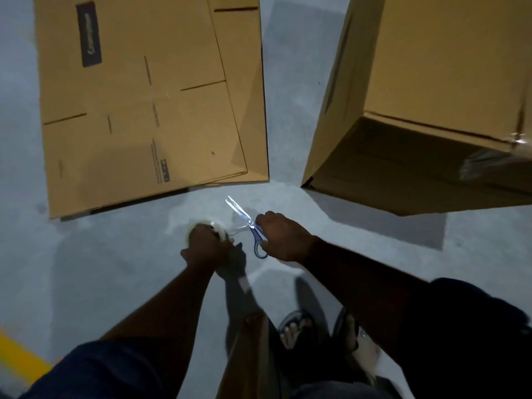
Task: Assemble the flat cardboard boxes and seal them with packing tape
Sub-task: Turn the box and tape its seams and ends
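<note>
Brown flat boxes lie stacked on the floor. A built brown box stands apart on their right. The left hand holds a clear tape roll.

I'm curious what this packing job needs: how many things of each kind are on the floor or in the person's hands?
Assembled cardboard box: 1
Stack of flat cardboard boxes: 1 (the number of boxes in it is unclear)
Tape roll, held in the left hand: 1
Scissors, held in the right hand: 1
Total: 4
</note>
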Motion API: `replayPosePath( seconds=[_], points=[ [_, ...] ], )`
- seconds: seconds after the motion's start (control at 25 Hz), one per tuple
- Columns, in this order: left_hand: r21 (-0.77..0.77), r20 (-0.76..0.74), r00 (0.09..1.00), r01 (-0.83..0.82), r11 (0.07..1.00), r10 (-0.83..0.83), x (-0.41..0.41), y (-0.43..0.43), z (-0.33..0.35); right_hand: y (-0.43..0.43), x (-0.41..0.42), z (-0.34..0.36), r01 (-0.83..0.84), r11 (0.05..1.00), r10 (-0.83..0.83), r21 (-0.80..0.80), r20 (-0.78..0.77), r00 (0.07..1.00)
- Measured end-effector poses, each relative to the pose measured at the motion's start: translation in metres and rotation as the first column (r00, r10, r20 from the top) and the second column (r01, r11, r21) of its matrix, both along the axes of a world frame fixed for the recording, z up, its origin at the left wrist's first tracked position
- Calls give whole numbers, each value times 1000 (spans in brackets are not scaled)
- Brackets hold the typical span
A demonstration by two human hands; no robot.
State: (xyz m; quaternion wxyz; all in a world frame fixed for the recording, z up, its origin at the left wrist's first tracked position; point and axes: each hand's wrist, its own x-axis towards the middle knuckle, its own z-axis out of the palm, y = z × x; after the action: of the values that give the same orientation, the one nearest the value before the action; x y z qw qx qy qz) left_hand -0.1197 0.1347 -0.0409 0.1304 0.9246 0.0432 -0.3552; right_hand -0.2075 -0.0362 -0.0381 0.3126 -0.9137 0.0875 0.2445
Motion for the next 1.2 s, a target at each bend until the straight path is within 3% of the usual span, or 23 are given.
replayPosePath(
  seconds=[0.08,0.28,0.44,0.52,0.72,0.92,1.12,1.2],
  points=[
    [15,55,996,67,998,-68,-1,-9,-10,7,11,-21,26,999,-26,46,-14,1000],
    [-114,144,980,152,982,-135,-3,-5,-38,28,33,-55,112,986,-109,126,-35,993],
    [-189,158,966,234,953,-206,-1,6,-35,37,40,-54,228,936,-215,267,-76,974],
    [-249,201,949,290,924,-243,1,4,-23,30,46,-41,238,917,-247,319,-11,969],
    [-326,351,889,410,852,-293,5,-16,31,-12,48,29,151,929,-208,339,141,968],
    [-441,323,886,452,775,-333,8,-48,112,-48,28,129,128,942,-186,310,162,969],
    [-460,366,770,638,617,-523,-9,-83,202,-84,-24,223,87,976,-130,200,216,968],
    [-447,383,706,706,549,-596,-20,-103,242,-96,-52,255,143,971,-197,193,302,933]
  ],
)
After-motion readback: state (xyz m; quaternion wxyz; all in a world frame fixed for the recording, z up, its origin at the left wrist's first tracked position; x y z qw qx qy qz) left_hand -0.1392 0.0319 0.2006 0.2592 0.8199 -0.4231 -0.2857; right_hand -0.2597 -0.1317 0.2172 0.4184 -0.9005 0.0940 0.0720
